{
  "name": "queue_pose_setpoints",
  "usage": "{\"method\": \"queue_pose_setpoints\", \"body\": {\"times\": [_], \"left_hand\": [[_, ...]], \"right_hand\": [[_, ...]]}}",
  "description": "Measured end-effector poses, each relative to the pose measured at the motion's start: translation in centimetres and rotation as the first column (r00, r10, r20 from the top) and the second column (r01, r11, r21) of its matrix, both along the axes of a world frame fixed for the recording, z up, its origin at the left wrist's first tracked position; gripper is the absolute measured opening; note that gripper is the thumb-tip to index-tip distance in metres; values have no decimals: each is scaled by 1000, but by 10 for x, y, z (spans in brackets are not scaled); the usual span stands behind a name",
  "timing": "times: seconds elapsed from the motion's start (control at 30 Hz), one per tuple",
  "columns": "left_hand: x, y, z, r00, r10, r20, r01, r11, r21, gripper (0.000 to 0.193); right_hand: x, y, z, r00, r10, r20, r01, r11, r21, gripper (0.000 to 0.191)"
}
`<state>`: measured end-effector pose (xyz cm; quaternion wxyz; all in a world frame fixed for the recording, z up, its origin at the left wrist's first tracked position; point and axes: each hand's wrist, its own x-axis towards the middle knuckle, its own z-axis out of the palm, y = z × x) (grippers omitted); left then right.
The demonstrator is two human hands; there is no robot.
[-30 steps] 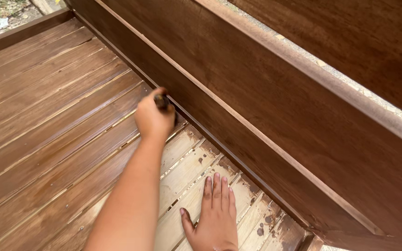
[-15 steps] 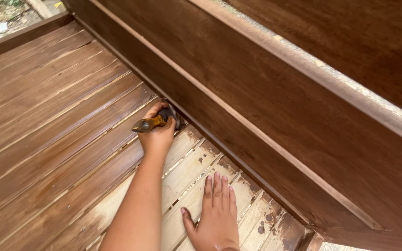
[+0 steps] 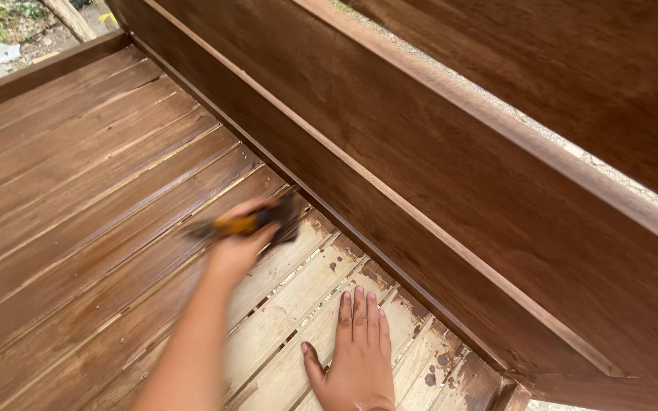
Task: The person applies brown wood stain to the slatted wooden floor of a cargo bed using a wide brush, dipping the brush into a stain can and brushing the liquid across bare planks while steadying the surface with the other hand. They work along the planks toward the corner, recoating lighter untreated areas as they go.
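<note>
While the left hand [image 3: 244, 245] grips a light, stiff paintbrush [image 3: 249, 224] by its yellow handle at 10 o'clock of the right hand [image 3: 356, 352] (flat, fingers spread on bare slats [image 3: 298, 304]), bristles look soft, wet w/ stain.

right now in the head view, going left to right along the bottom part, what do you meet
stained dark floor slats → left hand holding a yellow-handled brush → right hand flat on the bare pale slats → brown side board
</note>
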<state>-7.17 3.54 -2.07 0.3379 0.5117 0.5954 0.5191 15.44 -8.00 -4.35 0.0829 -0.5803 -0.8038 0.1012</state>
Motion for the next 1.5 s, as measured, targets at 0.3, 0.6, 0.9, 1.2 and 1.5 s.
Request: {"method": "queue_pose_setpoints", "body": {"times": [0.3, 0.6, 0.9, 1.2, 1.5], "left_hand": [[-12, 4, 3, 984, -119, -130, 127, 991, 53, 35], [34, 41, -38, 979, 201, -25, -189, 954, 234, 35], [-65, -86, -24, 965, 180, -189, -176, 984, 34, 39], [-152, -261, 12, 813, 318, -488, -382, 923, -35, 37], [-81, -183, 79, 511, 73, -857, -762, 499, -412, 19]], "right_hand": [[3, 1, -7, 997, 53, -56, -37, 965, 258, 97], [1, -2, 16, 999, 32, 24, -33, 998, 53, 97], [-8, 0, 40, 983, -31, 181, 59, 987, -151, 99], [-10, 0, 36, 988, -54, 144, 68, 993, -98, 97], [-11, 0, 31, 989, -54, 135, 63, 996, -64, 100]]}}
